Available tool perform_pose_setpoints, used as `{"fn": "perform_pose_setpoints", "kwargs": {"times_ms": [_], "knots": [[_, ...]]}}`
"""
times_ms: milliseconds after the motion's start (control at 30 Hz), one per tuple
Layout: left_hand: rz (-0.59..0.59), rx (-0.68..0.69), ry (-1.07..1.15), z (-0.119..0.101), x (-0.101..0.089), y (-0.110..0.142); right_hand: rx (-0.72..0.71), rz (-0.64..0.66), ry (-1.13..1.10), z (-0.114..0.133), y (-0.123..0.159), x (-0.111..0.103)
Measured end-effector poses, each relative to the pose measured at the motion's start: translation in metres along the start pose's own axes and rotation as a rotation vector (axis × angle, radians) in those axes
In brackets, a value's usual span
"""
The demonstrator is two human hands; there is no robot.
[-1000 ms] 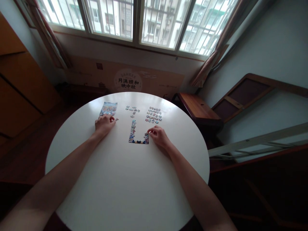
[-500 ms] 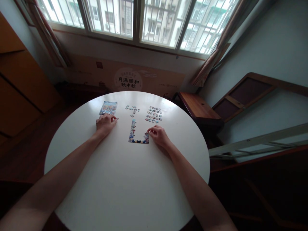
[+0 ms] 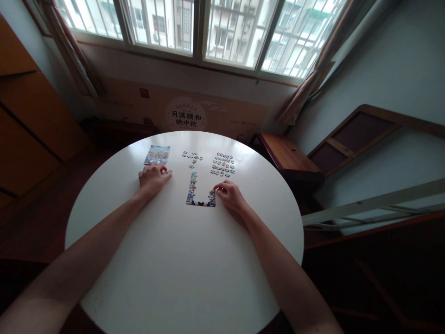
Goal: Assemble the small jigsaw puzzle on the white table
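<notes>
With right hand (image 3: 229, 192), touching puzzle (image 3: 191, 189) at right; with left hand (image 3: 152, 178), curling at near edge of picture card (image 3: 157, 154); leaving both grips impossible to tell.

I get dim room; daylight through window (image 3: 167, 23), nearly blown out. Pale glare on far side of table (image 3: 174, 260). Lower right near black. Edges stretched, puzzle (image 3: 191, 189) detail soft.

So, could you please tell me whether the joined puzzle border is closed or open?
Open: the puzzle border forms a U, its far side missing and right side shorter.
</notes>
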State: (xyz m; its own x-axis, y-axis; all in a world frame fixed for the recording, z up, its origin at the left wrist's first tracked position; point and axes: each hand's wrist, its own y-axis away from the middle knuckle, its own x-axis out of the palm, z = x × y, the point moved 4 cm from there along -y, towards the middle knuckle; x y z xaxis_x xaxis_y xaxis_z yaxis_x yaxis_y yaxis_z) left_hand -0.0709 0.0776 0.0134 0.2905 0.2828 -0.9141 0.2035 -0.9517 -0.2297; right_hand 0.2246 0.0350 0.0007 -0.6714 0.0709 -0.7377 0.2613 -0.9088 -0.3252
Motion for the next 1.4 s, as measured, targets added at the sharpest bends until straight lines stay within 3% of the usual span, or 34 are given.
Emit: {"fn": "perform_pose_setpoints", "kwargs": {"times_ms": [600, 700, 800, 933, 1033, 1267, 1400], "knots": [[0.118, -0.003, 0.191, -0.005, 0.002, 0.001, 0.009, 0.015, 0.006, 0.001, 0.001, -0.001], [0.118, 0.072, 0.314, -0.01, 0.007, 0.002, 0.002, 0.011, 0.013, 0.001, 0.001, -0.001], [0.134, 0.189, 0.58, -0.025, 0.01, 0.009, -0.027, -0.046, 0.013, 0.006, 0.001, -0.003], [0.2, 0.439, 0.763, -0.059, 0.009, 0.033, -0.122, -0.139, -0.03, 0.024, 0.004, -0.004], [0.236, 0.571, 0.82, -0.077, 0.006, 0.053, -0.2, -0.1, -0.129, 0.035, 0.006, 0.002], [0.238, 0.643, 0.865, -0.083, 0.009, 0.066, -0.227, -0.063, -0.226, 0.039, 0.008, 0.01], [0.178, 0.685, 0.814, -0.084, 0.011, 0.067, -0.199, -0.081, -0.23, 0.036, 0.006, 0.01]]}}
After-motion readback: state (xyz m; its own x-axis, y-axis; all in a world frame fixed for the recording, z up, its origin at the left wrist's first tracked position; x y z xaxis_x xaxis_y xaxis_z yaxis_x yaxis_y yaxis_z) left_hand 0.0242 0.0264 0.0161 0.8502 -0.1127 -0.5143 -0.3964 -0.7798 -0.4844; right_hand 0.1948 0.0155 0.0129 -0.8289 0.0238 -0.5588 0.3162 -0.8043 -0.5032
